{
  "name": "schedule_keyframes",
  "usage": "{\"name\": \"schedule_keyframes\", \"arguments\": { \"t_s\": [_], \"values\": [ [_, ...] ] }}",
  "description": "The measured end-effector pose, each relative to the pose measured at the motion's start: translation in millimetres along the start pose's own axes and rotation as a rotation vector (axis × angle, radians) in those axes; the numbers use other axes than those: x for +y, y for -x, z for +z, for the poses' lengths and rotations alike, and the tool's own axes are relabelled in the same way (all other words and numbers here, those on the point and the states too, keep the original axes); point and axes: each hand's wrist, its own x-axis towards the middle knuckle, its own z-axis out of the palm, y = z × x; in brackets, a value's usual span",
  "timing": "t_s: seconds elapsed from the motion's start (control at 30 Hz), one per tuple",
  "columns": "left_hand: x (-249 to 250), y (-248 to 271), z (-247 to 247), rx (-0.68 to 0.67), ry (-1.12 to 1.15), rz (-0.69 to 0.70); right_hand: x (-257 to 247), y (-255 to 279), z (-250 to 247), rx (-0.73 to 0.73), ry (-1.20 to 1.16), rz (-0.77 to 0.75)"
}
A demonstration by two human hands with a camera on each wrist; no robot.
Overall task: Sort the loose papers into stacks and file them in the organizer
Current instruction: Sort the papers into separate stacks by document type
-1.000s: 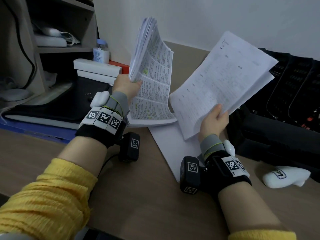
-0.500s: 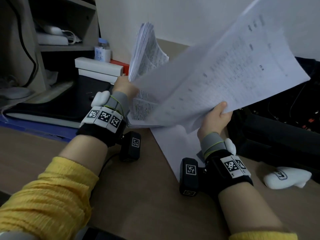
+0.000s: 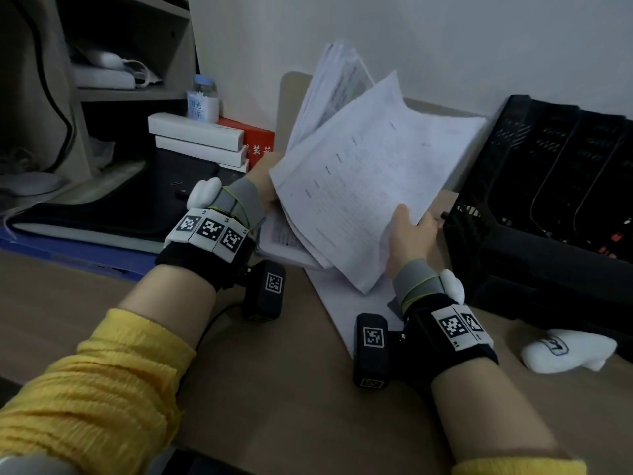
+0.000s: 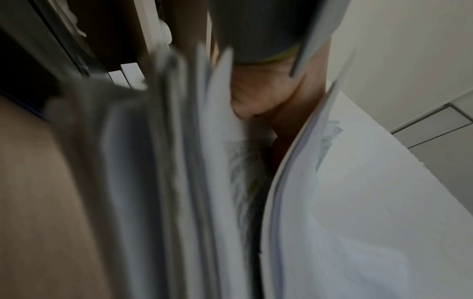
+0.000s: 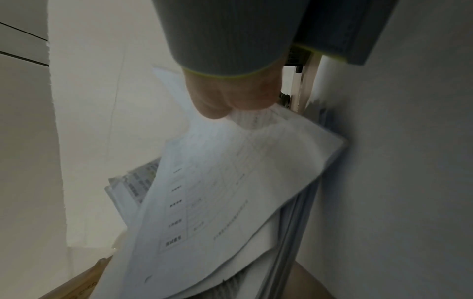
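My left hand grips a thick stack of printed papers at its lower edge and holds it upright over the desk; the fingers are hidden behind the paper. In the left wrist view the stack fans out blurred beside the hand. My right hand pinches a few form sheets at their lower right edge, and they lie against the front of the left stack. The right wrist view shows the thumb pressed on those sheets. The black mesh organizer stands at the right.
One loose white sheet lies on the wooden desk under my hands. White boxes, a small bottle and a red box sit behind the left hand. A white object lies near the organizer's front. Shelves stand at the left.
My right hand swung its sheets from the upper right leftward and down onto the front of the stack in my left hand. The left hand stayed almost still.
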Motion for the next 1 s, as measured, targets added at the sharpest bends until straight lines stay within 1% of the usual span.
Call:
{"name": "schedule_keyframes", "arguments": {
  "t_s": [0.07,0.17,0.23,0.3,0.4,0.43,0.47,0.5,0.57,0.6,0.73,0.83,0.93,1.0],
  "values": [
    [4,9,8,-0.016,0.09,-0.001,2,-1,-3,0.016,0.023,0.047],
    [2,12,8,-0.04,0.2,-0.017,1,-2,-8,-0.013,-0.051,0.115],
    [0,15,5,-0.038,0.212,-0.01,0,0,-9,-0.004,-0.086,0.12],
    [1,17,4,-0.065,0.159,0.014,0,1,-8,0.036,-0.114,0.083],
    [7,13,6,-0.054,-0.047,0.023,-1,1,-8,0.112,-0.208,-0.008],
    [8,12,6,-0.057,-0.083,0.051,-2,1,-9,0.119,-0.239,-0.032],
    [8,12,6,-0.071,-0.17,0.111,-2,2,-9,0.118,-0.25,-0.051],
    [7,11,5,-0.058,-0.229,0.149,-3,2,-10,0.117,-0.243,-0.065],
    [-1,3,-1,0.016,-0.298,0.152,-2,1,-11,0.122,-0.22,-0.084],
    [-1,2,-2,0.044,-0.307,0.128,-2,2,-11,0.122,-0.211,-0.085],
    [8,11,-1,0.121,-0.139,0.103,-1,2,-14,0.109,-0.169,-0.081],
    [8,12,-2,0.161,-0.082,0.086,0,0,-16,0.074,-0.108,-0.069],
    [13,15,-4,0.186,-0.084,0.106,0,-1,-17,0.047,-0.067,-0.045],
    [14,14,-6,0.166,-0.088,0.114,1,-2,-17,0.033,-0.081,-0.041]
  ]
}}
